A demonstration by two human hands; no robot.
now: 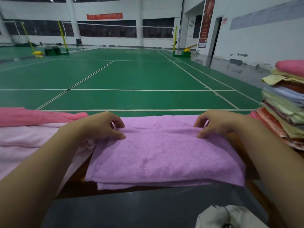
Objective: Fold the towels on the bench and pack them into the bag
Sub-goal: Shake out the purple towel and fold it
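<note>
On the left side of the table (79, 176) lies a pale pink towel (24, 139), still loose. Next comes the left hand (100, 127), with its fingers curled and pinching the left end of the purple towel (162, 155). The purple towel lies flat right in front of the person, and its long side runs from left to right. The right hand (218, 124) pinches the other end the same way. Both hands are just as near, so the next fold likely brings one end over to the other. A pile of folded towels (284, 109) sits far right.
</note>
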